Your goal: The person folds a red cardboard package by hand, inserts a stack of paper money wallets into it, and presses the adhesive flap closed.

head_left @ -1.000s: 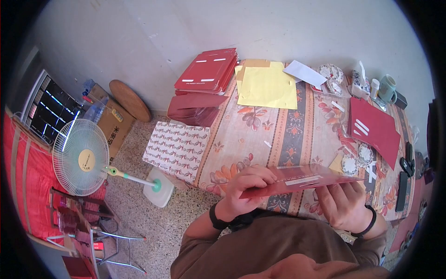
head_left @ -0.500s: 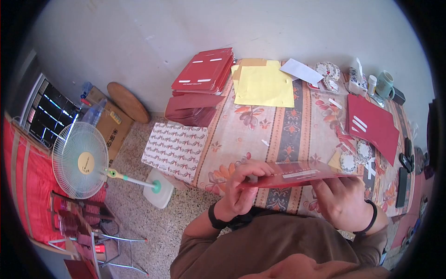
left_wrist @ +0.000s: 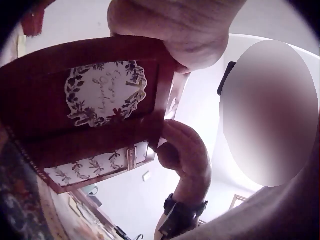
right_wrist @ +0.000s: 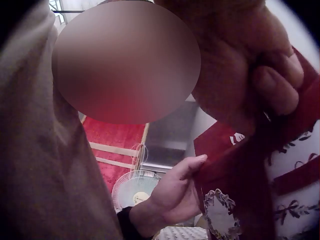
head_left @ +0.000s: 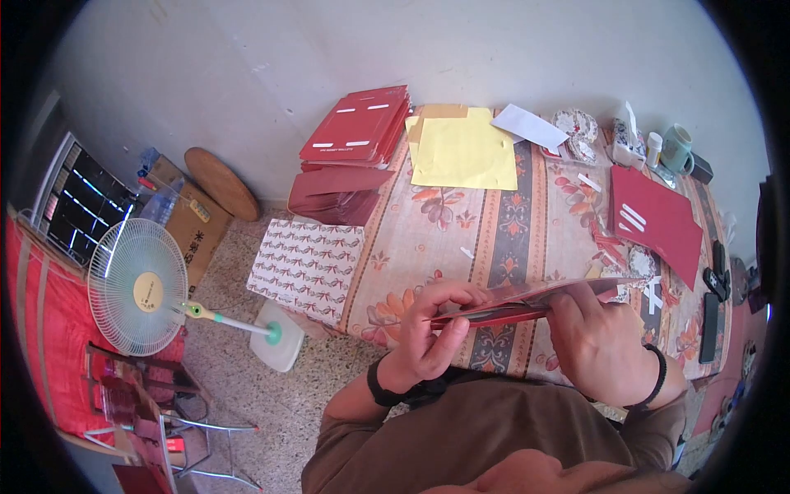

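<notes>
A dark red card folder (head_left: 510, 303) is held up near the chest, over the table's near edge. My left hand (head_left: 432, 333) grips its left end, thumb on the near side and fingers over the far side. Curled fingers of my right hand (head_left: 597, 342) are at its right part, by the near edge. In the head view the folder's layers are slightly parted at that edge. The left wrist view shows a white wreath-shaped label (left_wrist: 105, 90) and a white patterned strip (left_wrist: 87, 167) on the underside. My right fingertips are partly hidden behind the folder.
A stack of red folders (head_left: 354, 128) stands at the back left, beside yellow sheets (head_left: 465, 152) and a white envelope (head_left: 531, 125). A patterned white box (head_left: 306, 265) sits at the left edge. More red sheets (head_left: 658, 222) and a mug (head_left: 676, 150) are right. A fan (head_left: 138, 288) stands left.
The folder has tilted flatter to the view, and its layers now show apart at the near edge. My right fingers have curled further over it; the left thumb has come up against its near edge.
</notes>
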`<state>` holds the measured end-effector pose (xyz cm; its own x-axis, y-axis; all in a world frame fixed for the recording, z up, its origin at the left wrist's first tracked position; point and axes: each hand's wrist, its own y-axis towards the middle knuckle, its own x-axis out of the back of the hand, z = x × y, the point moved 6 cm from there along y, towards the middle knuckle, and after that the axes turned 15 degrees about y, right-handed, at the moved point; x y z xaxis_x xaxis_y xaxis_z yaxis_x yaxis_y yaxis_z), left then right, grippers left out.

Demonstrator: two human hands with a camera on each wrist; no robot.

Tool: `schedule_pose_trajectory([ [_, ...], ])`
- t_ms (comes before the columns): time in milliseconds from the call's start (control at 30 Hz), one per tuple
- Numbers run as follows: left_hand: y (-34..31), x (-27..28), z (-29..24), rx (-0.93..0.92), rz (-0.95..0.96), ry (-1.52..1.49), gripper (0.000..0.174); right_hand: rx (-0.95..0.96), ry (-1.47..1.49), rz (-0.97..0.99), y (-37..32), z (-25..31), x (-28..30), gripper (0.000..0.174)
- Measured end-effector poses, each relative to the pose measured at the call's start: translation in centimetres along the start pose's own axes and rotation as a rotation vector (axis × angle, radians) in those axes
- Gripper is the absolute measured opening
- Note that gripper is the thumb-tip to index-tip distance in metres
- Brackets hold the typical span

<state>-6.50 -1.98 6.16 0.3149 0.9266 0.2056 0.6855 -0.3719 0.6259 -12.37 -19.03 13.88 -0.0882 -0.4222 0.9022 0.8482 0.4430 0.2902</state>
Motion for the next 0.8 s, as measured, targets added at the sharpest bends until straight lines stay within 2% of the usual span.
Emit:
schedule_pose_trajectory([
  [467,-0.26,-0.11,0.02,-0.025,0.005,0.005,0.024,-0.082,-0.005,0.068,-0.01,-0.16,0.31,0.019],
  [533,-0.33,-0.17,0.1,-0.022,0.003,0.003,0.023,0.034,0.023,0.088,-0.14,0.04,0.51,0.024],
  [800,-0.39,-0.24,-0.04,-0.04,0.018,-0.026,0.024,0.082,-0.115,0.067,-0.8,0.36,0.78,0.037],
])
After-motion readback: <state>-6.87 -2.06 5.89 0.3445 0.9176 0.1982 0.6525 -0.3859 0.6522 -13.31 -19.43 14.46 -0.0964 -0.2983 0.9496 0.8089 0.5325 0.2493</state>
